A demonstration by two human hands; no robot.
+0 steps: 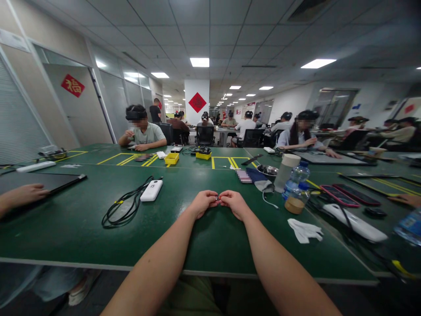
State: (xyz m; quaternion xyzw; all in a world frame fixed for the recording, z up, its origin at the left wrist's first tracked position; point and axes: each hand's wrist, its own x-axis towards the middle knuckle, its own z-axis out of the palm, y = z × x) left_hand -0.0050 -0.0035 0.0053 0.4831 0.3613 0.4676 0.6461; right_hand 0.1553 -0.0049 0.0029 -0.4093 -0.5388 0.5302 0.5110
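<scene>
My left hand and my right hand meet above the middle of the green table. Thumb and fingers of both are pinched together around a small dark, shiny piece between the fingertips. It is mostly covered and too small to name. To the left of my hands lies a white power bank marked with a number, beside a looped black cable. A crumpled white glove or cloth rests to the right of my right forearm.
Right of my hands stand plastic bottles, a pale cylinder and a metal bowl. Yellow bins sit farther back. Another person's hand rests at the far left. Phones and a white power bank lie right.
</scene>
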